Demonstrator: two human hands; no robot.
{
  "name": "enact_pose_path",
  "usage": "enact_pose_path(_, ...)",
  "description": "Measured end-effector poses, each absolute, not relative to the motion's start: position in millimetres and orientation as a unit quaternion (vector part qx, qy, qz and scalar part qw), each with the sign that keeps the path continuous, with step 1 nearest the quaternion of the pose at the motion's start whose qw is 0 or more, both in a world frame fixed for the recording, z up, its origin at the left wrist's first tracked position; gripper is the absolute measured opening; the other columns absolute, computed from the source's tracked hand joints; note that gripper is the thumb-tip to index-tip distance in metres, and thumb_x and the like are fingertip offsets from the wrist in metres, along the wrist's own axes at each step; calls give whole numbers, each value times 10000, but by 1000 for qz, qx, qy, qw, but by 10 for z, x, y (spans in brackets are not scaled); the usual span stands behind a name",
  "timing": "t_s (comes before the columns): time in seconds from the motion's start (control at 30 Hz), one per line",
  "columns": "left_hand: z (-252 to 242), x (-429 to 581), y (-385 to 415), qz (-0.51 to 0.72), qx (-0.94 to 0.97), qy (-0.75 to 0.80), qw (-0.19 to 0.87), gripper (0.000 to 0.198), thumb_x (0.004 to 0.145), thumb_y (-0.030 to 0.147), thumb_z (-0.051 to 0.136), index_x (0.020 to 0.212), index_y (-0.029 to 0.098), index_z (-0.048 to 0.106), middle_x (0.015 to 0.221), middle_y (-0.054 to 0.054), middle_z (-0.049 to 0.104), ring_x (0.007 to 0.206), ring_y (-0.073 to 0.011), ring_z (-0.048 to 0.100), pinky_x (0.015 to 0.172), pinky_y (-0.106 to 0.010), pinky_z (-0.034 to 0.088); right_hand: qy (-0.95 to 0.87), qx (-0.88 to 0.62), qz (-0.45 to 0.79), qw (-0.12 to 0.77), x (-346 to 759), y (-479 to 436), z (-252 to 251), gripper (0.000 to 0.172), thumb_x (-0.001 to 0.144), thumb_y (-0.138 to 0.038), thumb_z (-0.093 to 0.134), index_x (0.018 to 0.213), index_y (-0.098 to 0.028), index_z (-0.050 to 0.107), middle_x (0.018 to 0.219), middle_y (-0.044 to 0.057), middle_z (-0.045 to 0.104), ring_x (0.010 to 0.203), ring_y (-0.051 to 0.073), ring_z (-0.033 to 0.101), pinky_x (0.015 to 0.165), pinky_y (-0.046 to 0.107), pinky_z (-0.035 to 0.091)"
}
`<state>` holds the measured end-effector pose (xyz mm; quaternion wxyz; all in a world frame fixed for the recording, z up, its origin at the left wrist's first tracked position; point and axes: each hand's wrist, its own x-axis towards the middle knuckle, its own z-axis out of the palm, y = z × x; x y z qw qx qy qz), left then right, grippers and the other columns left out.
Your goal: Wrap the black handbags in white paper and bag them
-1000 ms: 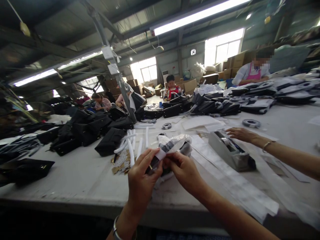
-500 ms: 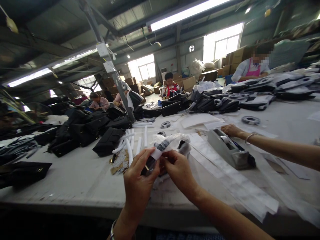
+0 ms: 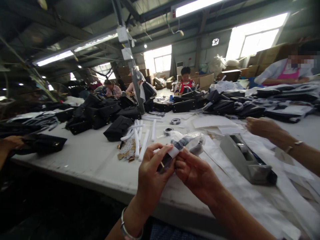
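Our Two Hands Meet on a Dark Bundle (image 3: pixel 180 143) Above the Table (image 3: pixel 87 156)

We have the dark bundle in front of us, over the near edge of the white table, with a white paper slip (image 3: pixel 174 151) across it. Our left hand (image 3: pixel 155 170) has it pinched between thumb and fingers, closed firmly at the slip. Our right hand (image 3: pixel 197 170) meets it from the other side, thumb at the slip's edge and the other fingers curled in below; we cannot tell whether they grip the bundle or only touch it. Clear plastic (image 3: pixel 196 138) bunches at the bundle's far end, though we cannot tell how much it wraps.

Just beyond, we see two small coils (image 3: pixel 175 121) on the tabletop. To the left lie white tubes (image 3: pixel 145 145), cardboard scraps (image 3: pixel 128 151) and a boxy black bag (image 3: pixel 118 128). On our right stands a grey tape dispenser (image 3: pixel 246 160) among long white sheets, with a co-worker's hand (image 3: pixel 258 126) near its far end. At far left, another person's hand (image 3: pixel 13 142) touches a black item (image 3: pixel 47 142). Heaped black bags (image 3: pixel 95 111) fill the table's far left side.
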<state>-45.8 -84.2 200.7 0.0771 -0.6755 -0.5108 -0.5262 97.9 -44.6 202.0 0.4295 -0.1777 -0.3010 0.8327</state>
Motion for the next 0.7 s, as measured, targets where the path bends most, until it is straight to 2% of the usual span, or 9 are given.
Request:
enact_pose_path(0.13,2006,-420,-854,-539,-675,-501,49,412,841,159,667,1233,272,609,1183,-54,609,1088,-187,637,936,-299,559,-297,-215,829,423,911,-424,2090,253,719,-328,845,790,-152,678,601,-76,431,446,3,271,383,68,304)
enact_pose_path(0.2,2025,-459,-882,-538,-687,-489,22,453,838,221,698,1274,266,582,1227,-68,605,1136,-203,621,979,-323,542,-314,-226,820,422,874,-386,2087,293,703,-349,856,712,-148,643,533,-98,309,435,9,188,362,69,256)
enact_pose_path(0.27,2035,-540,-919,-528,-708,-469,-20,579,809,341,743,1341,262,529,1286,-89,604,1182,-231,605,1009,-355,528,-339,-241,804,424,860,-345,2073,318,709,-378,846,670,-152,625,505,-105,237,438,21,157,364,85,261)
enact_pose_path(0.33,2005,-680,-928,-531,-713,-455,-58,641,806,451,721,1375,257,499,1302,-104,624,1200,-254,602,1029,-388,514,-377,-260,781,424,879,-303,2051,299,729,-414,824,743,-158,669,506,-97,261,443,34,183,365,108,278)
enact_pose_path(0.43,1838,-1057,-810,-590,-634,-495,-78,449,936,471,537,1311,225,555,1209,-107,683,1115,-239,660,1002,-398,519,-460,-301,719,425,968,-240,1999,381,767,-510,763,916,-163,713,539,-52,422,451,59,312,360,146,317)
enact_pose_path(0.5,1652,-1436,-639,-618,-530,-576,-77,393,993,430,420,1265,185,564,1160,-107,694,1021,-213,698,915,-364,554,-544,-335,647,416,1043,-207,1951,406,786,-556,721,898,-166,711,571,-1,546,474,92,437,392,181,398)
enact_pose_path(0.6,1329,-2103,-332,-556,-462,-688,-62,362,995,380,406,1237,158,558,1177,-111,680,1013,-196,691,875,-332,561,-673,-374,511,382,1114,-185,1889,396,781,-559,711,907,-184,706,627,50,668,490,146,563,435,233,488)
enact_pose_path(0.7,1035,-2680,-70,-482,-443,-754,-52,279,971,329,471,1094,141,637,1072,-106,701,945,-201,683,867,-374,554,-747,-380,408,363,1122,-180,1860,348,792,-545,680,878,-209,708,627,59,702,456,172,602,420,249,511)
